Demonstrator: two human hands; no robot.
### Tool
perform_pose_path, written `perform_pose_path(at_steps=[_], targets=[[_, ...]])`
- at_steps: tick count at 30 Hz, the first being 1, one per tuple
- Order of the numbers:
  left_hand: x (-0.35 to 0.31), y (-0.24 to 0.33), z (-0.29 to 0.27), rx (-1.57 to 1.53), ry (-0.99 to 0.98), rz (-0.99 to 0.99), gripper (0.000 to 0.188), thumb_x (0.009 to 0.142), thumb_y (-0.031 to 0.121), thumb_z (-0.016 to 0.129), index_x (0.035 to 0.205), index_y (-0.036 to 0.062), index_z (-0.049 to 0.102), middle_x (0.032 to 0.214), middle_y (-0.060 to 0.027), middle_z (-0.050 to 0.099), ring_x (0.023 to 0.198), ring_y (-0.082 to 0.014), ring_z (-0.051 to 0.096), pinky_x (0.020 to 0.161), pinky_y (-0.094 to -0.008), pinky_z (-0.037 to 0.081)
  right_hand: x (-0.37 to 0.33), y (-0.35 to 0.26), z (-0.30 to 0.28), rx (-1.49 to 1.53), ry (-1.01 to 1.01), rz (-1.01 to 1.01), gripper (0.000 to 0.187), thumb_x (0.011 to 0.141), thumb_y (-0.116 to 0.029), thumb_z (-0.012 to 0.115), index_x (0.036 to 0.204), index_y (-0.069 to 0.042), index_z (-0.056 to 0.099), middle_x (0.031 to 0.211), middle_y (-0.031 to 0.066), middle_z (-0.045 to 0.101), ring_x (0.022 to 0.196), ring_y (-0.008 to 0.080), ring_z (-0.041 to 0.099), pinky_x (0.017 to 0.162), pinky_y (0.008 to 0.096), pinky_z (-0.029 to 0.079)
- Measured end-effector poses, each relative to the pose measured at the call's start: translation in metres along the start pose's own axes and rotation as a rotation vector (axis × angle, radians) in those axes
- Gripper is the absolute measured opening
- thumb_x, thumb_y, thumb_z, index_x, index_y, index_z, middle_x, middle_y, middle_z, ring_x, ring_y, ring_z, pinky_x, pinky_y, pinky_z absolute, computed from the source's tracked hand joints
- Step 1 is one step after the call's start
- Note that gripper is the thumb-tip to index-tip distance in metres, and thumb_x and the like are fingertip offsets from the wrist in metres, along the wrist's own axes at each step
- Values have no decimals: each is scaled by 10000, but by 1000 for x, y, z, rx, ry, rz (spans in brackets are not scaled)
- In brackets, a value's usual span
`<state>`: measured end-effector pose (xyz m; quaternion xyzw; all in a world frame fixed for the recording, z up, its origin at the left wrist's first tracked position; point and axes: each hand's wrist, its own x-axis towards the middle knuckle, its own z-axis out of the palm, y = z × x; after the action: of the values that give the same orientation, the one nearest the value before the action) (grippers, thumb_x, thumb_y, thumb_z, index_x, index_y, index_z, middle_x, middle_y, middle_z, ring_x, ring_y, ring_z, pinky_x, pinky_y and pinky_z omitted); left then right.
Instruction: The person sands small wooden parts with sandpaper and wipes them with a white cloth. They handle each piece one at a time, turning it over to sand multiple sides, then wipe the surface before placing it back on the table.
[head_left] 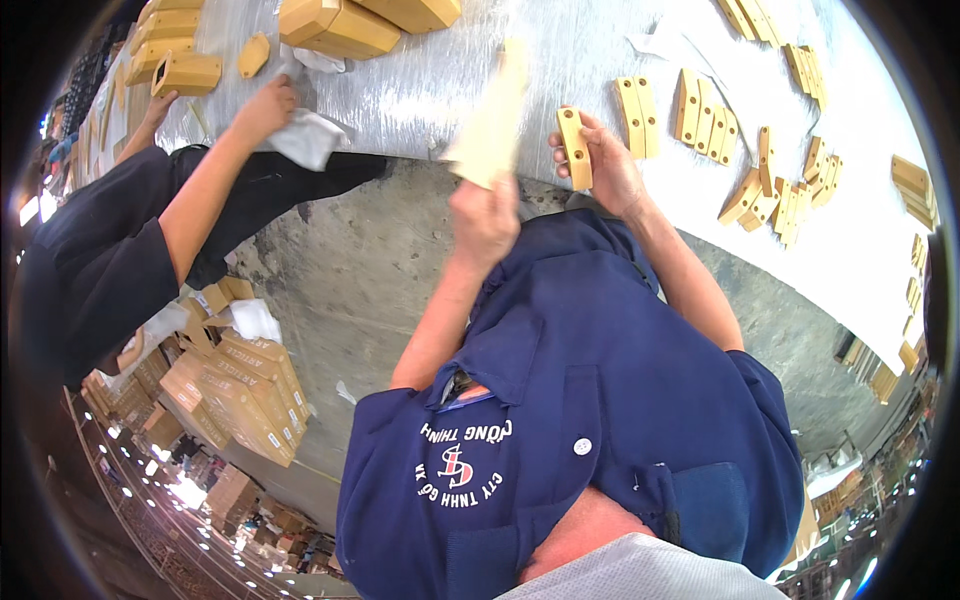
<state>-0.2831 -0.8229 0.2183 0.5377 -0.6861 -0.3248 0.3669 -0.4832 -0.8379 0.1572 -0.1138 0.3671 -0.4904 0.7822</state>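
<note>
My left hand [485, 222] is closed on the lower end of a pale yellow sheet [497, 125], which is smeared by motion. The sheet stretches up from my fist over the plastic-wrapped table; whether it is cloth or paper I cannot make out. Held upright in my right hand [612, 172] is a short wooden block [574, 150] with dark round holes, fingers and thumb gripping its sides near the table's front edge. Just right of it, a pair of similar drilled blocks [638, 118] lies on the table.
More drilled blocks [705, 117] lie in groups along the right of the table [400, 105]. Larger wooden pieces [340, 27] stand at the far left. A co-worker in black [120, 250] handles a wooden piece and a white cloth [306, 138]. Cardboard boxes [245, 390] stack on the floor.
</note>
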Motion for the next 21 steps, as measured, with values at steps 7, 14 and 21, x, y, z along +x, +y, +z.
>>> perform_pose_path(at_steps=[7,14,21], targets=[[26,8,67,-207,-240,59,290,932,144,485,1150,-15,589,1195,-212,588,1147,-409,506,1046,-523,309,-5,25,34,152,298,59,408,1015,-347,395,1238,-26,509,1164,100,614,1021,217,611,896,363,511],[-39,-6,20,-331,-350,-221,282,963,153,488,1160,6,628,1034,-209,671,926,-355,661,824,-380,510,49,-1,-37,-454,340,-274,487,974,-402,524,1332,-74,493,1150,109,615,940,191,621,797,365,530],[-62,-53,-67,-236,233,-288,277,958,155,522,846,-74,631,733,-178,650,640,-247,617,598,-363,461,80,-13,13,-2152,383,-355,572,856,-366,672,1311,-50,528,1295,243,524,1147,393,537,975,475,398]])
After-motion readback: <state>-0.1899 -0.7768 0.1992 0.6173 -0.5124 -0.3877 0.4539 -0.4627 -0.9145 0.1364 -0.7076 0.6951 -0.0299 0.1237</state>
